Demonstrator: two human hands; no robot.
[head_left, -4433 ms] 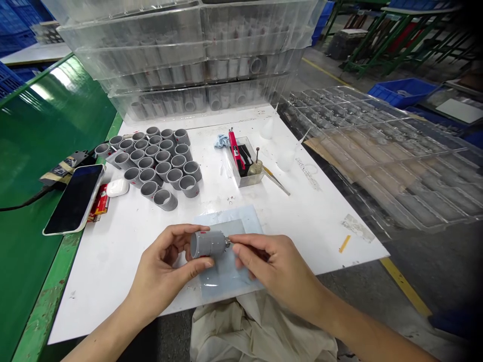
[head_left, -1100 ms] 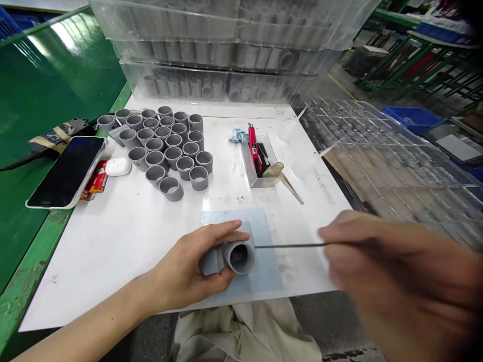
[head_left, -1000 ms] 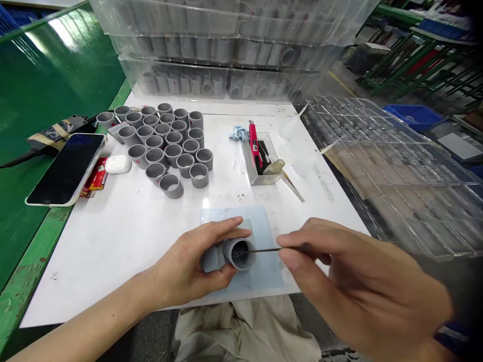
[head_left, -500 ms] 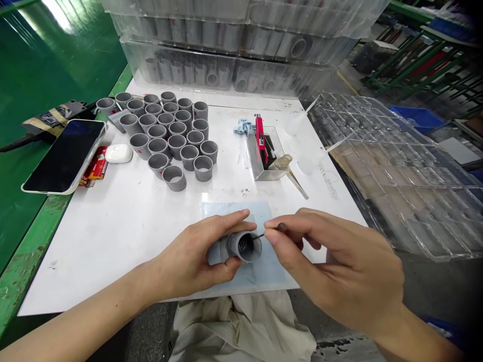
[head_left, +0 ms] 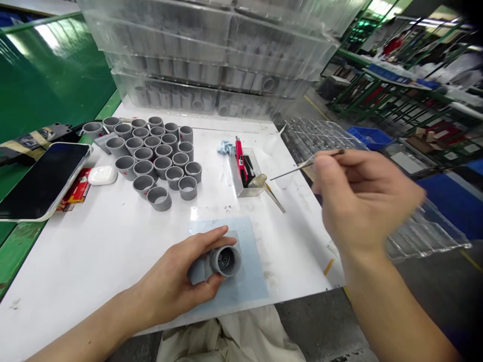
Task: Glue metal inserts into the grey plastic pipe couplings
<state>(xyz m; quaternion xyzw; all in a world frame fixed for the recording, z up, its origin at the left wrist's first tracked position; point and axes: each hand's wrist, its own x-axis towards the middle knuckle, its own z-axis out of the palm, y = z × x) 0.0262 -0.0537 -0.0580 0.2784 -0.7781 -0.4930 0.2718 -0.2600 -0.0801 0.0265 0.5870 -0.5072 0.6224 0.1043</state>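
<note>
A grey plastic pipe fitting sits on a pale blue mat, its round open socket turned up toward the camera and a shorter grey branch poking out to the left (the inside of the socket looks dark with a glint of metal, too small to make out). The left hand is closed around the fitting, gripping it from the left. The right hand is raised well apart from it, off to the right above the table edge, pinching a thin metal pick with a dark handle, tip pointing left. The mat lies on a white work table. Beyond it stand rows of short grey pipe couplings, and a clear plastic box holds a red tool, beside a crumpled blue cloth. Stacked clear plastic trays packed with grey fittings rise behind the table; a black smartphone and a white earbud case lie at the left.
</note>
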